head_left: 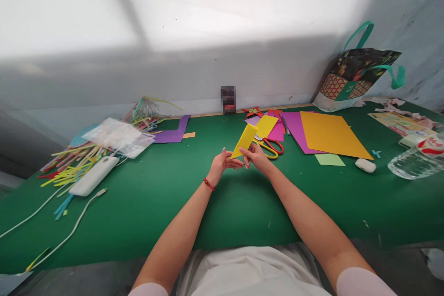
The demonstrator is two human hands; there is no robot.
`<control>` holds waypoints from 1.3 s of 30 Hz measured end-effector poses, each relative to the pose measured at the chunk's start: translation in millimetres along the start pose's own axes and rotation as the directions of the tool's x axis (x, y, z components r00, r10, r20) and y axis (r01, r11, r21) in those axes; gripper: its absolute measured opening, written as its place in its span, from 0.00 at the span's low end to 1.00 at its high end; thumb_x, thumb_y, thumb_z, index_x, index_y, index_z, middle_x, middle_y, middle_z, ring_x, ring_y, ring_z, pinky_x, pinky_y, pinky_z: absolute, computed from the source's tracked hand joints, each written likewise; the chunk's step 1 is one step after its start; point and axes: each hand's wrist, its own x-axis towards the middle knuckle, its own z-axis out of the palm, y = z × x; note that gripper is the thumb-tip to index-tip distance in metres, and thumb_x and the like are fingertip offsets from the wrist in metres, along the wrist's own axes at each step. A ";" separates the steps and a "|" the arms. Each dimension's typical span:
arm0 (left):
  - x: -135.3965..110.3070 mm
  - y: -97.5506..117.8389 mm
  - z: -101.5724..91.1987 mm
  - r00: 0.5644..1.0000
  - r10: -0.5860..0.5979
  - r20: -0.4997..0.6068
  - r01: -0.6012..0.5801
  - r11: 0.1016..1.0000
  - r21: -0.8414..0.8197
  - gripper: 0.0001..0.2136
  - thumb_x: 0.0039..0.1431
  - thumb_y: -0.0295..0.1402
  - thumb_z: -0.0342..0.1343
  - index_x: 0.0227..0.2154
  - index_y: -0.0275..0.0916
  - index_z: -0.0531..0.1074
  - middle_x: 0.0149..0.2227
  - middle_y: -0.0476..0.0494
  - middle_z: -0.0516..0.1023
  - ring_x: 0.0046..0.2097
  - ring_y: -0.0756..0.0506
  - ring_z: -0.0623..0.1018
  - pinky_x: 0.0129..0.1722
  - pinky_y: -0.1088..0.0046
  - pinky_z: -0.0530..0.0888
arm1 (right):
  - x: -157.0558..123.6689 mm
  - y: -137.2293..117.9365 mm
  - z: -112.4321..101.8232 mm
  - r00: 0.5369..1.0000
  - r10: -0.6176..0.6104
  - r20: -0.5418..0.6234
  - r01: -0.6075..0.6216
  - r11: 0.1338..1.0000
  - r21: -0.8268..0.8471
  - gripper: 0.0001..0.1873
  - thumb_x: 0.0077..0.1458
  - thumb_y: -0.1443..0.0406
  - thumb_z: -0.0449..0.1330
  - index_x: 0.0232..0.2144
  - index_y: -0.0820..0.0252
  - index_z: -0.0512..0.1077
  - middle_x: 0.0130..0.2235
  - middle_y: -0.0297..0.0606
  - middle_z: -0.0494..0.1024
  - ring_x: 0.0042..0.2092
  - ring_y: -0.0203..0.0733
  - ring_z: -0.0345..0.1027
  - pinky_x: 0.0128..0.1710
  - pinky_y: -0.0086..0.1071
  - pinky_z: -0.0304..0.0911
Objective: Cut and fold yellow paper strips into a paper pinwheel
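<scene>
A folded piece of yellow paper (245,138) is held up over the middle of the green table, tilted, with its lower tip towards me. My right hand (255,156) pinches its lower right edge between thumb and fingers. Just below the tip is my left hand (222,163), palm up with its fingers stretched out and its thumb apart. Whether those fingers touch the paper is hard to see. Behind my right hand lie scissors (272,147) with red and yellow handles, their blades partly hidden by the paper. Another yellow sheet (268,125) lies flat beyond them.
Right of centre are purple (293,130) and orange sheets (335,135), a light green piece (330,160), a white case (365,165) and a water bottle (416,162). A bag (350,81) stands behind. At left are paper strips (78,173), a power bank (94,176) and a white cable (79,218).
</scene>
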 end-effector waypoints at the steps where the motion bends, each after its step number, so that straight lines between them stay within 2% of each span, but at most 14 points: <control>1: 0.0 0.5 0.7 1.000 0.005 0.006 -0.005 1.000 0.031 0.26 0.49 0.57 0.48 0.28 0.35 0.67 0.23 0.41 0.79 0.26 0.44 0.79 0.28 0.69 0.73 | -0.3 -0.3 0.7 1.000 0.001 0.005 -0.001 1.000 -0.008 0.18 0.46 0.52 0.60 0.29 0.58 0.61 0.09 0.23 0.64 0.11 0.34 0.57 0.12 0.27 0.55; 8: -1.4 -2.8 4.9 0.998 0.034 0.059 -0.044 0.982 0.184 0.22 0.46 0.55 0.54 0.27 0.37 0.63 0.18 0.47 0.75 0.20 0.47 0.75 0.23 0.71 0.72 | -1.5 -3.1 3.5 1.000 -0.009 0.014 0.011 0.996 -0.094 0.17 0.45 0.52 0.60 0.25 0.57 0.62 0.08 0.23 0.62 0.10 0.32 0.54 0.10 0.27 0.48; 15: -1.6 -4.4 4.7 0.998 0.038 0.051 -0.047 0.981 0.188 0.21 0.48 0.53 0.53 0.27 0.37 0.63 0.18 0.47 0.75 0.19 0.47 0.75 0.22 0.71 0.72 | -1.9 -3.6 4.0 1.000 -0.004 0.011 0.006 0.993 -0.122 0.17 0.45 0.51 0.60 0.26 0.57 0.62 0.09 0.23 0.62 0.10 0.33 0.54 0.10 0.28 0.48; 20: -3.3 -2.7 6.1 0.999 0.041 0.029 -0.045 0.981 0.188 0.20 0.49 0.52 0.53 0.26 0.37 0.63 0.16 0.48 0.74 0.17 0.48 0.73 0.19 0.73 0.70 | -1.8 -1.8 5.2 1.000 0.011 0.011 -0.010 0.997 -0.071 0.17 0.44 0.52 0.60 0.25 0.58 0.62 0.10 0.23 0.61 0.11 0.32 0.54 0.11 0.27 0.51; 24: -3.8 -1.7 7.2 0.999 0.029 0.036 -0.035 0.983 0.183 0.19 0.48 0.51 0.53 0.25 0.38 0.62 0.14 0.49 0.73 0.15 0.49 0.72 0.18 0.73 0.70 | -1.7 -1.0 4.7 0.998 0.053 0.031 -0.053 0.999 -0.013 0.18 0.43 0.53 0.62 0.24 0.60 0.65 0.16 0.27 0.66 0.13 0.30 0.58 0.13 0.27 0.56; 28: -4.5 -1.8 8.7 0.998 0.015 0.067 -0.026 0.984 0.177 0.19 0.48 0.51 0.54 0.25 0.38 0.63 0.14 0.49 0.72 0.15 0.49 0.71 0.17 0.74 0.69 | -0.4 0.6 2.4 0.999 0.048 0.000 -0.048 0.999 -0.004 0.21 0.47 0.49 0.57 0.22 0.61 0.66 0.17 0.31 0.68 0.14 0.30 0.57 0.12 0.27 0.55; 32: -4.7 -3.4 9.4 0.997 0.005 0.081 -0.020 0.982 0.186 0.18 0.50 0.49 0.53 0.25 0.37 0.64 0.14 0.48 0.72 0.14 0.49 0.71 0.17 0.75 0.68 | 1.3 2.2 0.6 0.997 0.003 -0.073 -0.008 0.998 -0.059 0.21 0.46 0.48 0.58 0.20 0.59 0.65 0.15 0.32 0.68 0.12 0.30 0.53 0.11 0.28 0.51; 39: -4.1 -4.3 8.0 0.997 0.000 0.078 -0.013 0.985 0.171 0.18 0.50 0.49 0.52 0.27 0.35 0.66 0.14 0.48 0.72 0.15 0.49 0.71 0.17 0.74 0.68 | 1.2 1.4 0.9 0.996 -0.035 -0.077 0.026 0.993 -0.118 0.22 0.46 0.47 0.58 0.19 0.57 0.61 0.09 0.26 0.60 0.10 0.30 0.50 0.10 0.28 0.46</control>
